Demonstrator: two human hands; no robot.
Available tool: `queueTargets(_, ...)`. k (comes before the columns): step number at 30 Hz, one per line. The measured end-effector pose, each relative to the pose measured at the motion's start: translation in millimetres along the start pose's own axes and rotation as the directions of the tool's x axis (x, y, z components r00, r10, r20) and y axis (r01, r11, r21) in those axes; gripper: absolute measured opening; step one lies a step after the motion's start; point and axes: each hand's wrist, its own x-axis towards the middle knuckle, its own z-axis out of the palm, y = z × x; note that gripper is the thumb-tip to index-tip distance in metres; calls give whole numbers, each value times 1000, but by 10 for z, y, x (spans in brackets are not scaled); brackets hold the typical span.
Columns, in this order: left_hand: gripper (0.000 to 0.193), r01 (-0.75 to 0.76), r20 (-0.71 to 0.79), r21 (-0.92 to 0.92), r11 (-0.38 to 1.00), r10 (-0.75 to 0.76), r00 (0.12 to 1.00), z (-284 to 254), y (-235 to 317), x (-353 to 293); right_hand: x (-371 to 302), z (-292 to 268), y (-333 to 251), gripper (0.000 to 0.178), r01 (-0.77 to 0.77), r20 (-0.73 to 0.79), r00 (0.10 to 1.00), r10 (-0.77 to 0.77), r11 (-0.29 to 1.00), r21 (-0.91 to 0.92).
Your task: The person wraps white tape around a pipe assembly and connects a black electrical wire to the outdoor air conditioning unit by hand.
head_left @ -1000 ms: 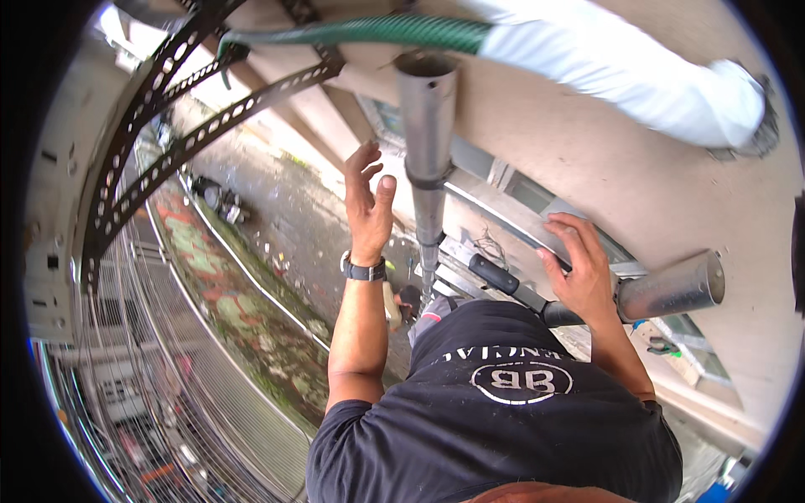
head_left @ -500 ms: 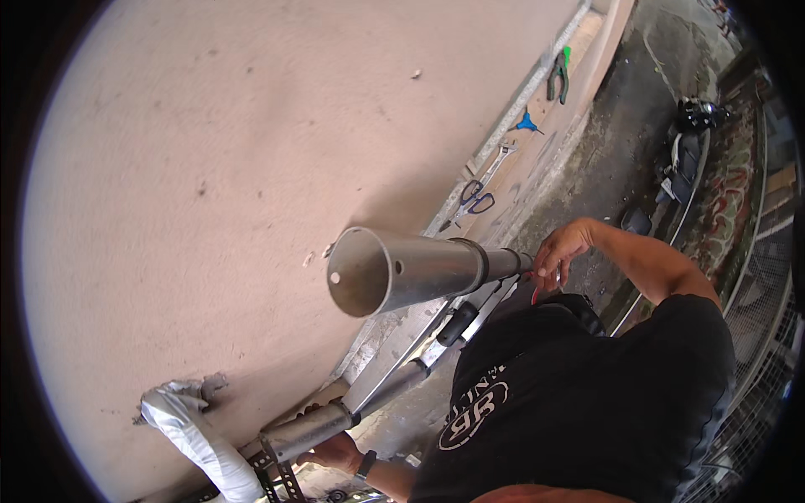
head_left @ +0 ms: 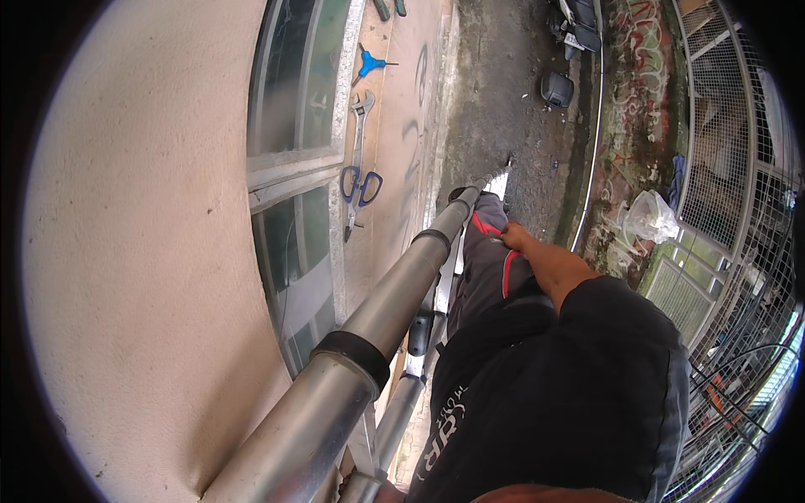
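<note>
A telescopic ladder of grey metal tubes (head_left: 394,293) with black collars runs from the lower left up past my legs. My right hand (head_left: 513,237) is closed at my thigh, gripping the grey trousers (head_left: 486,268) beside their red trim. Only a sliver of my left hand (head_left: 391,493) shows at the lower edge, against the ladder's second rail (head_left: 362,484); its fingers are hidden. On the window ledge lie blue-handled scissors (head_left: 360,189), an adjustable wrench (head_left: 360,126), a blue three-way hex key (head_left: 369,64) and pliers (head_left: 387,8), partly cut off.
A pale plastered wall (head_left: 151,210) and a window (head_left: 298,75) stand on the left. Far below is a wet paved lane (head_left: 503,92) with a parked motorbike (head_left: 579,25) and a black box (head_left: 557,89). Wire mesh (head_left: 721,126) and loose cables (head_left: 729,402) are at right.
The view has swung, bringing the window into sight, and the ladder's open tube end has left the picture. My left hand, earlier around the rail, is now mostly out of view.
</note>
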Motion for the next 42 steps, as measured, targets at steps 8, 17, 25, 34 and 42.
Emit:
queueTargets(8, 56, 42, 66, 51, 998, -45, 997, 346, -63, 413, 583, 80, 642, 35, 218, 355, 929, -108, 933, -288)
queueTargets(17, 54, 62, 55, 79, 995, -66, 996, 319, -70, 422, 815, 373, 744, 27, 353, 82, 934, -348, 858, -373)
queueTargets(25, 52, 50, 68, 90, 995, -57, 996, 341, -59, 415, 454, 169, 582, 27, 267, 81, 963, -255, 902, -339)
queueTargets(34, 50, 24, 77, 72, 997, -29, 997, 373, -79, 488, -105, -530, 367, 48, -395, 602, 786, 138, 862, 317)
queueTargets(42, 49, -74, -19, -25, 997, 74, 997, -155, 165, 246, 164, 34, 120, 55, 50, 128, 990, 59, 700, -713)
